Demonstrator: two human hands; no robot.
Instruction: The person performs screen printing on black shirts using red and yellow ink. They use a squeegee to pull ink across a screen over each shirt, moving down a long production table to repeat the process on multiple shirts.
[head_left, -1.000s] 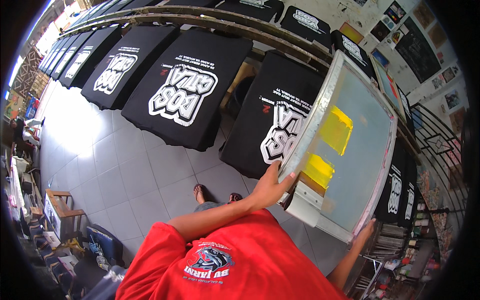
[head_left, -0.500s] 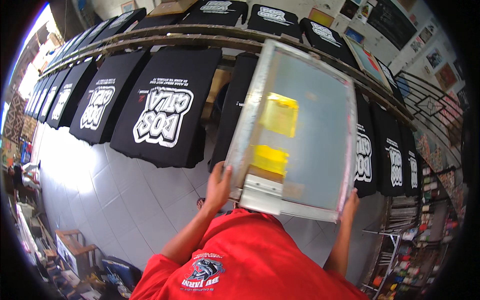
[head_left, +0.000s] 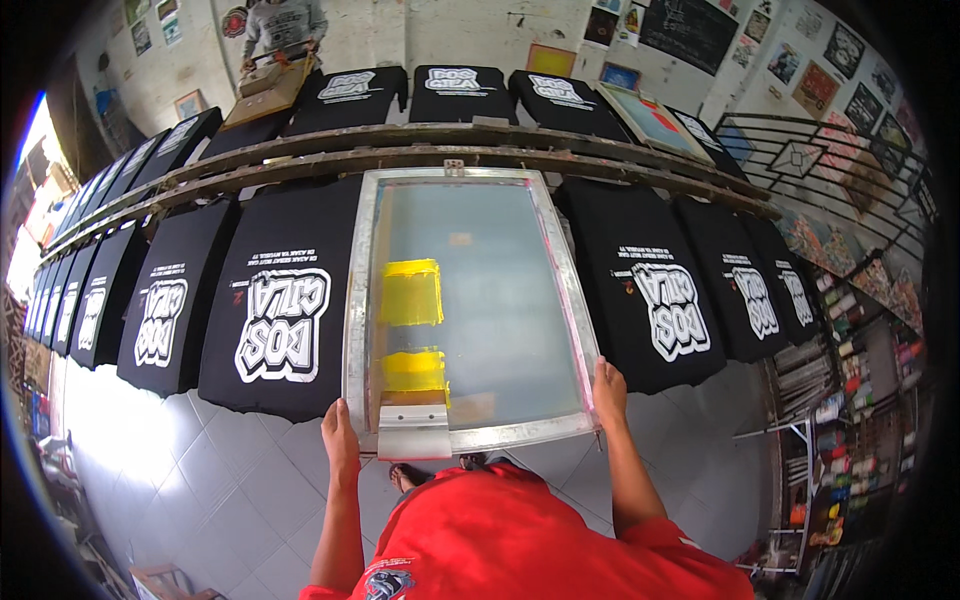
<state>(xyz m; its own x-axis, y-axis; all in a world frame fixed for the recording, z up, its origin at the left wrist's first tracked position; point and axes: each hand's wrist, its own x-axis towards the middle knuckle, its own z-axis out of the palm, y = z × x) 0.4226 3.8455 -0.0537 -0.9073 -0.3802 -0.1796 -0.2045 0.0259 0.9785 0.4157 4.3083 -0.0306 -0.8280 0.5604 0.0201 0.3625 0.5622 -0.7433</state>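
A large screen printing frame (head_left: 460, 441), with silver edges and pale grey mesh (head_left: 500, 300), stands straight in front of me over the near row of shirts. My left hand (head_left: 341, 440) grips its near left corner, fingers closed on the edge. On the near right side, my right hand (head_left: 608, 393) is closed round the other edge. Two bands of yellow ink (head_left: 413, 300) mark the left part of the mesh. A metal squeegee (head_left: 413, 430) rests across the frame's near left end. The frame's far edge meets the rail (head_left: 300, 172); whatever is beneath the frame is hidden.
Black printed T-shirts (head_left: 270, 300) on slanted boards flank the frame, with another row behind the rails. At the back left, a person (head_left: 285, 30) handles a wooden-edged frame (head_left: 265, 95). Shelves of containers (head_left: 850, 400) stand at the right, above grey floor tiles (head_left: 215, 480).
The screen printing frame, tilted half a second ago, is now squared up to the rail. Both hands have kept their grip on it. My view has shifted, bringing the far wall and a person into sight.
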